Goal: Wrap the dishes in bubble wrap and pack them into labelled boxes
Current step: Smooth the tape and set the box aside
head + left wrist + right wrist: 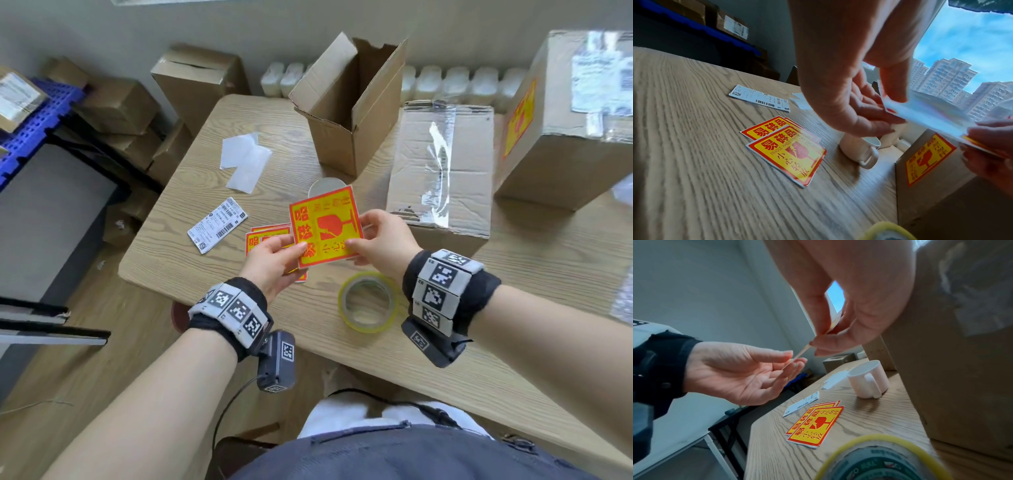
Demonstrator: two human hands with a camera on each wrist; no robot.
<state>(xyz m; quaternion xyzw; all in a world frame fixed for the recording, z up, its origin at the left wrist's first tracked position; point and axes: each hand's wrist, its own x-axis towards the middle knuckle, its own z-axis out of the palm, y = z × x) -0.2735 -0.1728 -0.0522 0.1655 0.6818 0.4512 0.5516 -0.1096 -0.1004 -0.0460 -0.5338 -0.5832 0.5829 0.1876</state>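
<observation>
2 hands pinch 1 fragile sticker (325,226) above the table (205,274) — left hand (274,262), right hand (383,240).

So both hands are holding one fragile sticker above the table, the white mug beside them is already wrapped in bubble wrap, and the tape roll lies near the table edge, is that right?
Not quite: the white mug is bare, with no bubble wrap on it, as the right wrist view shows. The rest holds: the left hand and right hand pinch one fragile sticker above the table, and the tape roll lies near its edge.
</observation>
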